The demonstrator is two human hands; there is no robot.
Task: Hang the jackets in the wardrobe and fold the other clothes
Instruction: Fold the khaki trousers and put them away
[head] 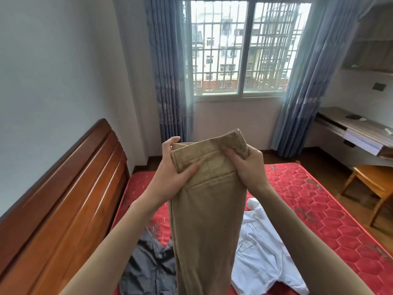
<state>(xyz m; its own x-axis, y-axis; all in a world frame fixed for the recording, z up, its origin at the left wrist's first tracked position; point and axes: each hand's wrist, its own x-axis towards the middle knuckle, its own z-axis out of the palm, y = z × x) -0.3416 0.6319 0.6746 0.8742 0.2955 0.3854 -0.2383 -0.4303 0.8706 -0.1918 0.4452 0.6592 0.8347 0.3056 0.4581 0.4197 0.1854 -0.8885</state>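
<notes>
Twill khaki trousers (207,209), waistband doubled

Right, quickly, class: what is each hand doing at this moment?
Left hand: grips the waistband of the khaki trousers.
Right hand: grips the same waistband.

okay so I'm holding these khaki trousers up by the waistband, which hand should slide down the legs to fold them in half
Left, probably. The right hand has its fingers curled tight into the waistband of the khaki trousers, a firm anchor. The left hand holds more loosely, thumb flat on the front, so it frees more easily.
</notes>
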